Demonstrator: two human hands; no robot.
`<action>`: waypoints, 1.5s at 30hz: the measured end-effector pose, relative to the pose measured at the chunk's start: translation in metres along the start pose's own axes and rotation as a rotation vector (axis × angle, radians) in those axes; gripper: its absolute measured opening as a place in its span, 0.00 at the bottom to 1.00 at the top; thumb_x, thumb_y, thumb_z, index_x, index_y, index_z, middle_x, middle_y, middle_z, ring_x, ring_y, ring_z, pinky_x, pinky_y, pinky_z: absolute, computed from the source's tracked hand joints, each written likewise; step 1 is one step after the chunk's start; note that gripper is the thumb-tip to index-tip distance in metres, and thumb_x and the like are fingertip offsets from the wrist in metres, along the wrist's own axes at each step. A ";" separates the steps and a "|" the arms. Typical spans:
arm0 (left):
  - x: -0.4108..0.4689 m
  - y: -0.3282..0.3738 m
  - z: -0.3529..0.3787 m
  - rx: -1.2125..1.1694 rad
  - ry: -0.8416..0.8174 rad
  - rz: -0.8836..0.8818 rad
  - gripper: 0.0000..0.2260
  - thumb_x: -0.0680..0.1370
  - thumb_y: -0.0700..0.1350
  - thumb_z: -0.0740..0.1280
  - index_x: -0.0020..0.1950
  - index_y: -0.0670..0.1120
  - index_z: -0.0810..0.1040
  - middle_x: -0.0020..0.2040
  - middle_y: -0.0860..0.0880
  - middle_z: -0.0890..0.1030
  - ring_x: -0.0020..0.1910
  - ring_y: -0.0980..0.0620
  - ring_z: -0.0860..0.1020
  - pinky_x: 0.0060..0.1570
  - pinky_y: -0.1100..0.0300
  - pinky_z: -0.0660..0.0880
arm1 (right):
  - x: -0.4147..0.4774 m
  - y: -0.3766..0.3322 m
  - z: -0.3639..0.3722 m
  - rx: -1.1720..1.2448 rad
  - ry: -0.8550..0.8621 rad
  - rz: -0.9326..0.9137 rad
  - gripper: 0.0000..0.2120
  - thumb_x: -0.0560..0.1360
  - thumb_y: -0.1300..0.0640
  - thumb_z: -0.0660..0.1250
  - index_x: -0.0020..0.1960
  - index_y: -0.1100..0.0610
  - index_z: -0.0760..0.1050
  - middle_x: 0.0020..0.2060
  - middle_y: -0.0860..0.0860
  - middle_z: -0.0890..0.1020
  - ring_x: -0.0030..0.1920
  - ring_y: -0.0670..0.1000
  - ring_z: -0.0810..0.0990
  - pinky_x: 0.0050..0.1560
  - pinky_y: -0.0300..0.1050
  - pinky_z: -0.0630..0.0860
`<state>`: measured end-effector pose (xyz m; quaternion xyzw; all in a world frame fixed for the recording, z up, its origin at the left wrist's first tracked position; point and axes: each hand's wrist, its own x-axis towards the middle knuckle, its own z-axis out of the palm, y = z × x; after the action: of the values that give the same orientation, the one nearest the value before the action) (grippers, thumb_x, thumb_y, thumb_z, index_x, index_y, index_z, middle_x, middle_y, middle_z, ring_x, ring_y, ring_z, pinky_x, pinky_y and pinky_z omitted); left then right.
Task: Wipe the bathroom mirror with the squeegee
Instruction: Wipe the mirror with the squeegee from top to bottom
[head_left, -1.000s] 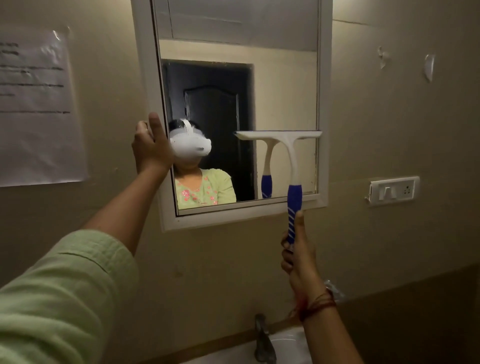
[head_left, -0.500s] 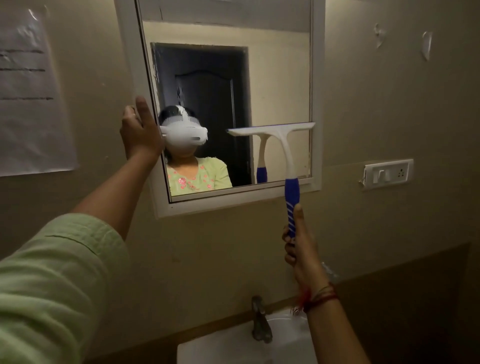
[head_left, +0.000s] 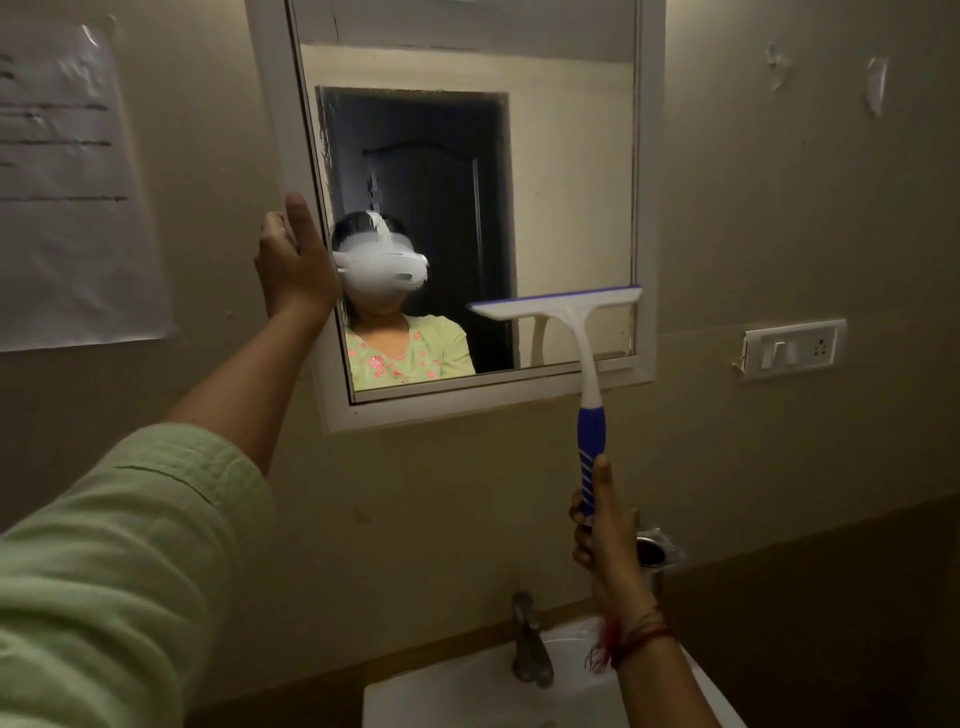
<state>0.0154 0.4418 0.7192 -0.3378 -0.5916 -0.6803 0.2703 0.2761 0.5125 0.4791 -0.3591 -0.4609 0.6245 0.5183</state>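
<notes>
I see my left hand (head_left: 293, 265) gripping the left edge of the white-framed wall mirror (head_left: 645, 208). My right hand (head_left: 602, 535) is wrapped around the blue ribbed handle of the white plastic squeegee (head_left: 563, 307), its blade against the lower right glass. Below, a metal tap (head_left: 530, 642) stands on the white basin (head_left: 447, 701).

Your left hand (head_left: 293, 265) covers part of the mirror (head_left: 467, 156) frame's left edge, and its fingers are out of sight behind it. The mirror's top is cut off by the picture. Your right hand (head_left: 602, 530) hides the squeegee (head_left: 582, 353) handle's lower end. The paper (head_left: 67, 182) on the wall has print too blurred to read. The sink (head_left: 467, 696) runs off the bottom edge.
</notes>
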 end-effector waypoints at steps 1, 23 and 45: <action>0.000 0.000 0.000 0.001 -0.001 0.000 0.17 0.80 0.57 0.49 0.44 0.45 0.67 0.48 0.37 0.78 0.47 0.45 0.75 0.39 0.60 0.61 | -0.002 0.007 -0.002 -0.007 0.009 0.021 0.25 0.71 0.33 0.55 0.35 0.55 0.70 0.26 0.49 0.69 0.21 0.45 0.62 0.20 0.34 0.59; 0.001 0.000 0.001 0.009 -0.027 -0.040 0.16 0.79 0.59 0.48 0.34 0.54 0.60 0.34 0.54 0.68 0.41 0.52 0.71 0.38 0.61 0.61 | -0.004 0.013 -0.021 0.032 -0.066 0.073 0.30 0.57 0.27 0.60 0.35 0.55 0.69 0.23 0.47 0.70 0.19 0.43 0.65 0.21 0.36 0.64; -0.001 0.003 -0.001 0.042 0.001 -0.006 0.16 0.80 0.56 0.48 0.34 0.53 0.58 0.52 0.38 0.78 0.53 0.43 0.75 0.47 0.56 0.66 | -0.020 0.033 -0.021 -0.006 0.003 0.107 0.25 0.70 0.31 0.58 0.34 0.54 0.70 0.24 0.47 0.71 0.21 0.44 0.66 0.23 0.37 0.64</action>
<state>0.0179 0.4401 0.7204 -0.3302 -0.6065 -0.6688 0.2755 0.2894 0.4956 0.4402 -0.3858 -0.4421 0.6494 0.4837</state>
